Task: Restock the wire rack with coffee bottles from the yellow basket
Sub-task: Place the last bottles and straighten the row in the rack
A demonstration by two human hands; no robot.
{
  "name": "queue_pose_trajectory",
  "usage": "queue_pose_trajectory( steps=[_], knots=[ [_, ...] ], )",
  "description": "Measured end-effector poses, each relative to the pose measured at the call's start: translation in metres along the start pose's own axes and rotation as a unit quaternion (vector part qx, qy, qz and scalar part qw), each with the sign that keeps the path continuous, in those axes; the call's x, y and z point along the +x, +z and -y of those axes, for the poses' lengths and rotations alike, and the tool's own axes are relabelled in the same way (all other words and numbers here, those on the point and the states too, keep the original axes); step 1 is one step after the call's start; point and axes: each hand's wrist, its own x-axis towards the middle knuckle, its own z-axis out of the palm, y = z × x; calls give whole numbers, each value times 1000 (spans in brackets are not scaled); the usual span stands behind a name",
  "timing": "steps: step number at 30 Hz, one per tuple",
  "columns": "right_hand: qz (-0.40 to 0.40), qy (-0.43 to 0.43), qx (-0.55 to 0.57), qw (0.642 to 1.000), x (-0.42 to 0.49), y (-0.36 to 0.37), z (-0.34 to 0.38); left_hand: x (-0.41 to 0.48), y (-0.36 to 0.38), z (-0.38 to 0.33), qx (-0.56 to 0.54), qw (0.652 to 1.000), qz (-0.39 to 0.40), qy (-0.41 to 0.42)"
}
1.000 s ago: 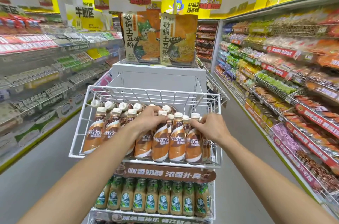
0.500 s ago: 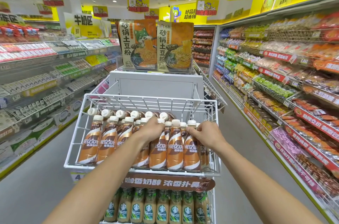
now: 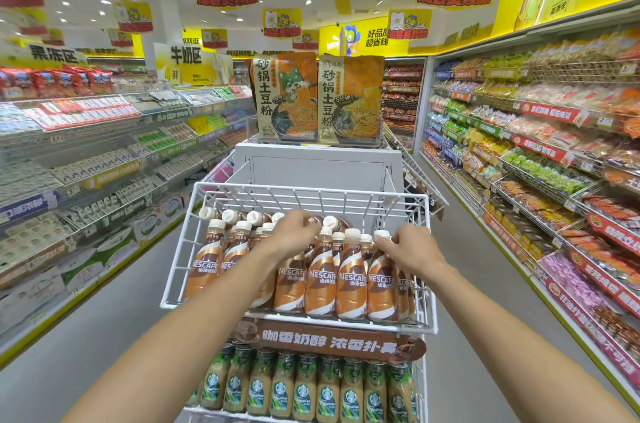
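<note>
Presently, I note the Nescafé coffee bottles (image 3: 322, 280) upright in rows in the white wire rack (image 3: 424, 284). My right hand (image 3: 410, 249) pinches a front-row white cap (image 3: 381, 235). My left hand (image 3: 294, 232) lies curled over mid-row caps; its grasp I cannot tell. Starbucks bottles (image 3: 304, 388) fill the tier below.

Both my bare arms reach forward, palms down. Left grip (image 3: 294, 234) fingers curled downward, loosely closed. Right grip (image 3: 408, 247) fingertips (image 3: 381, 241) pinched together, wrist slightly bent.
</note>
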Motion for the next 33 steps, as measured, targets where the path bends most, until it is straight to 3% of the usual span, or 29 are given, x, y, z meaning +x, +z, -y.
queue_pose_trajectory(
  steps=[5, 9, 14, 20, 27, 33],
  knots=[
    [-98, -111, -33, 988, -7, -12, 42, -5, -74, 18, 78, 995, -31, 60],
    [-50, -188, -46, 980, 3, 2, 93, -4, -106, 35, 154, 984, -14, 88],
    [-2, -176, -105, 979, 19, 34, 112, 8, -85, 31, 210, 967, 40, 137],
    [37, -159, -106, 981, 35, 36, 109, 30, -51, 29, 269, 953, 56, 130],
    [23, -134, -69, 988, 38, 39, 109, 43, -36, 39, 188, 978, -8, 92],
    [-3, -115, -70, 991, 37, 42, 113, 51, -34, 45, 145, 987, -6, 62]
  ],
)
